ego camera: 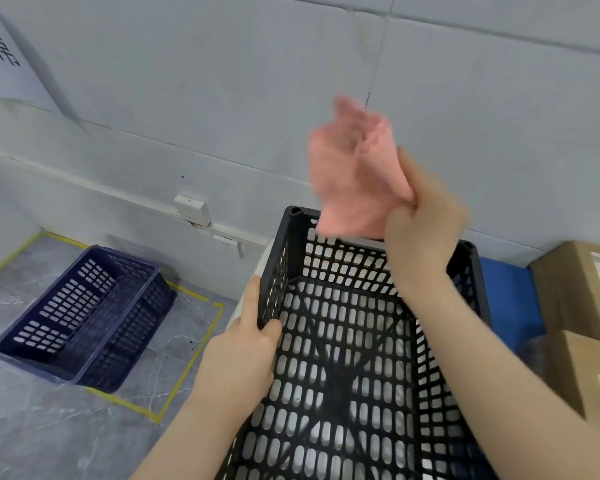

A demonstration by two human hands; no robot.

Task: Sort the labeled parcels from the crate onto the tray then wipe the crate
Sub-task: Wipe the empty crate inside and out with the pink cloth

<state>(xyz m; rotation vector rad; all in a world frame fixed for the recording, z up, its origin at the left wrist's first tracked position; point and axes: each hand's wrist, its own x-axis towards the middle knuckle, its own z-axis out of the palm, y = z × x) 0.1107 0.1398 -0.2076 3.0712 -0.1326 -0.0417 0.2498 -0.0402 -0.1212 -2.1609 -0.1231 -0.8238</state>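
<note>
A black perforated crate stands on a white table in front of me, with nothing inside it. My left hand grips the crate's left wall, thumb inside and fingers outside. Above the crate's far rim, my right hand holds a pink cloth that is blurred and raised in the air. At the right edge, brown labeled parcels sit on a blue tray.
A dark blue perforated crate lies on the grey floor at the left, inside a rectangle of yellow tape. A grey wall with power sockets runs behind the table.
</note>
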